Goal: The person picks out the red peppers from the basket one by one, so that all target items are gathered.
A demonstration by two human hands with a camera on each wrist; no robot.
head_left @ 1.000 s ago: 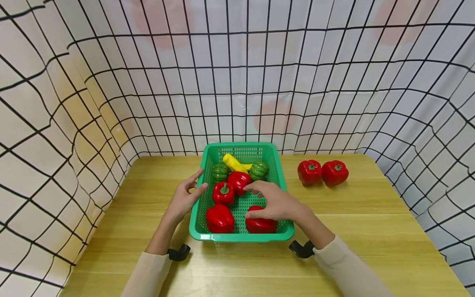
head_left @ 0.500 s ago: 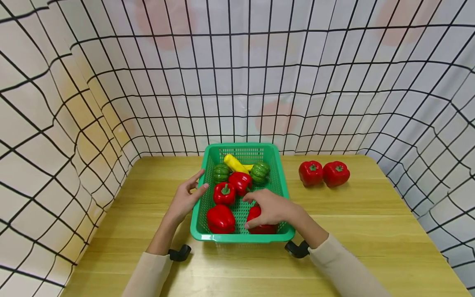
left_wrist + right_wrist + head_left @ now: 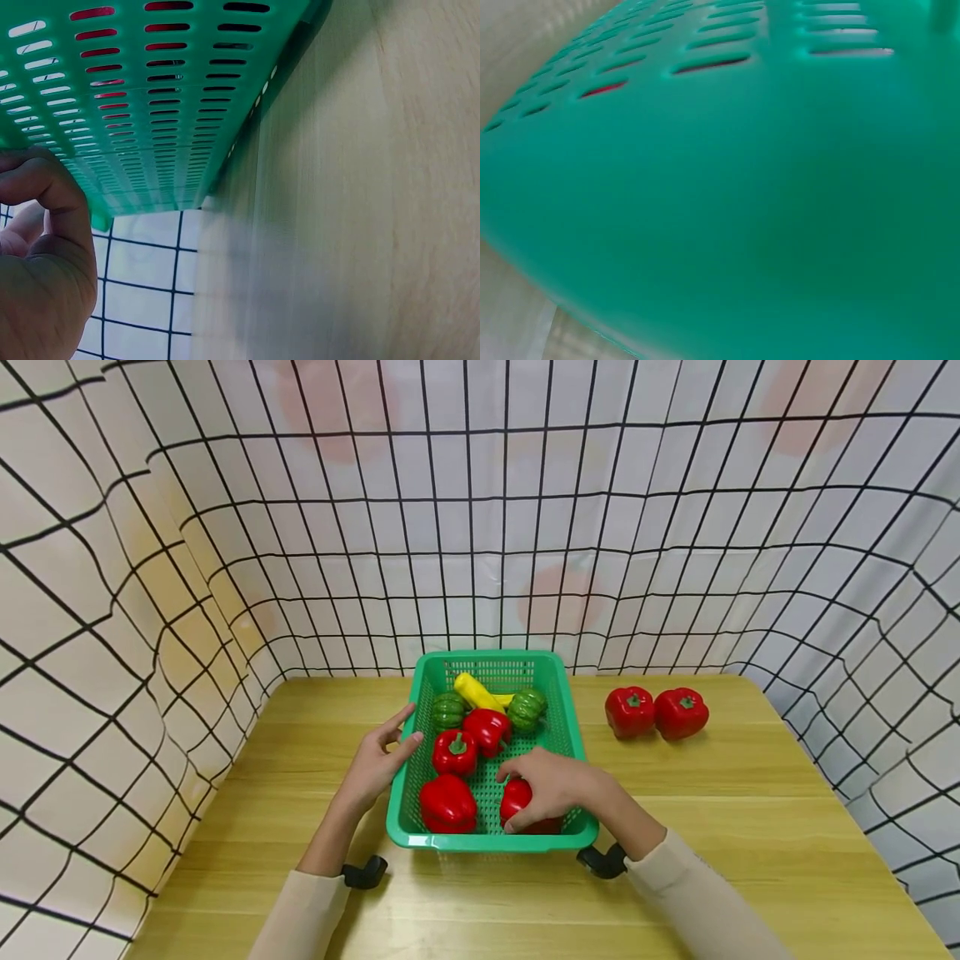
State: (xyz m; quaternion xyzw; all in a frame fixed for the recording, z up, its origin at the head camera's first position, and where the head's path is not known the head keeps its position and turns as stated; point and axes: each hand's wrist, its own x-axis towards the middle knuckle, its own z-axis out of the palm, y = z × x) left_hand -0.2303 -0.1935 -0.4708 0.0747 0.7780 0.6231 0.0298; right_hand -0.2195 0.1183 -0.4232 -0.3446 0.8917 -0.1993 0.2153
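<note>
A green plastic basket (image 3: 491, 842) sits on the table with vegetables inside. My left hand (image 3: 375, 762) holds its left rim, thumb over the edge; in the left wrist view that hand (image 3: 45, 247) has bent fingers against the slotted basket wall (image 3: 150, 112). My right hand (image 3: 555, 783) reaches into the front right corner and grips a red bell pepper (image 3: 515, 799), thumb on the near side and fingers on the far side; the hand covers part of it. In the right wrist view the basket wall (image 3: 742, 202) fills most of the picture and hides that hand.
Also in the basket are red bell peppers (image 3: 447, 804), two small green pumpkins (image 3: 527, 710) and yellow vegetables (image 3: 478, 693). Two red bell peppers (image 3: 630, 712) stand on the wooden table (image 3: 750, 827) at the back right. A grid-patterned curtain (image 3: 487, 527) encloses the back and sides.
My right hand has moved down and closed round the front right bell pepper. The left hand has stayed at the basket's rim.
</note>
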